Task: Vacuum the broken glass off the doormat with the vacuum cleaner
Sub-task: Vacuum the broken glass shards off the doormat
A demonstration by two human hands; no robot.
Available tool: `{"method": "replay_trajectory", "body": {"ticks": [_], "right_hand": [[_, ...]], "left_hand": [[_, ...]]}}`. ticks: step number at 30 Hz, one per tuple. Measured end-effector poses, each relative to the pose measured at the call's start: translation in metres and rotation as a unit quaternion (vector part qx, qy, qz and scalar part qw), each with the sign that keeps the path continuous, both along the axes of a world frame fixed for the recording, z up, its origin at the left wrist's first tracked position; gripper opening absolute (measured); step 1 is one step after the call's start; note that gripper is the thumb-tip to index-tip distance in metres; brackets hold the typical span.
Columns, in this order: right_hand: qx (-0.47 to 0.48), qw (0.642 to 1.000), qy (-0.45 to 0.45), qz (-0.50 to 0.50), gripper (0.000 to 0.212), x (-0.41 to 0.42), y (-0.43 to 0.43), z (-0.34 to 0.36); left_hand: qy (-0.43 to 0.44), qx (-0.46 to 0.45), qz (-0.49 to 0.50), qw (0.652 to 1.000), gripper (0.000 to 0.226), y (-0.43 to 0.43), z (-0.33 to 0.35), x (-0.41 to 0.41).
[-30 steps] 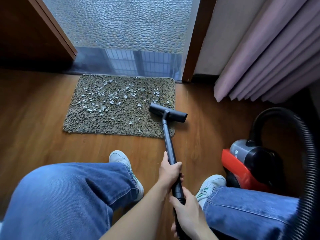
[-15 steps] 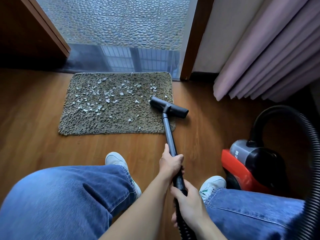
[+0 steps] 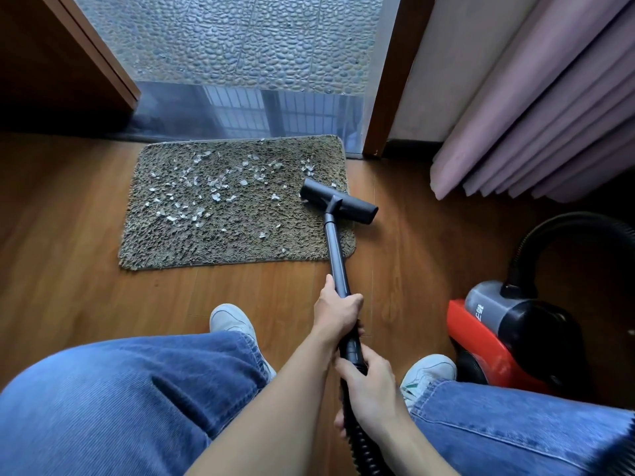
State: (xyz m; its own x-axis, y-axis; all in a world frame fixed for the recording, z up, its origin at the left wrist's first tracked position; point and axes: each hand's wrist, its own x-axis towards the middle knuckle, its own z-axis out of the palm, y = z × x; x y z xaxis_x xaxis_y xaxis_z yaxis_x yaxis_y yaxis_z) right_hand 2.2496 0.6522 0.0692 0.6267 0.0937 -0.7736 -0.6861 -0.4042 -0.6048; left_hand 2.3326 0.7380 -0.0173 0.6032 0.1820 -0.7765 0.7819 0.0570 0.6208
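Nearest the camera, between two knees in blue jeans, the right hand point(image 3: 370, 389) is curled tight round the black handle where the ribbed hose point(image 3: 360, 446) meets the wand. Just ahead of it the left hand point(image 3: 338, 312) grips the grey wand point(image 3: 334, 250), fingers wrapped round it and one digit stretched up along the tube. White shoes point(image 3: 229, 319) rest on the wooden floor point(image 3: 68, 235) on either side. To the right stands the red-and-black vacuum cleaner point(image 3: 508, 333).

Farther out, the black floor head point(image 3: 338, 204) lies across the right edge of the doormat point(image 3: 206, 245), its left end on the pile and its right end over bare floor. Broken glass point(image 3: 214, 197) is scattered over the mat's middle and far half, mostly left of the head. Beyond lie a pebbled doorway point(image 3: 240, 39) and a pink curtain point(image 3: 549, 115).
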Motion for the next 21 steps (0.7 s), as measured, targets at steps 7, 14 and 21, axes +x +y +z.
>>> {"method": "replay_trajectory", "body": {"ticks": [7,14,21], "right_hand": [[-0.033,0.999,0.008,0.02,0.011,-0.037,-0.003,0.007],[-0.059,0.997,-0.018,0.054,0.028,-0.065,-0.007,0.013],[-0.059,0.986,-0.066,0.138,0.007,-0.088,-0.002,0.015]], "left_hand": [[0.029,0.015,-0.006,0.999,0.085,-0.003,0.007,-0.043],[0.032,0.005,0.027,0.999,0.088,0.001,0.024,-0.075],[0.037,0.034,0.089,0.995,0.085,0.015,0.035,-0.112]]}}
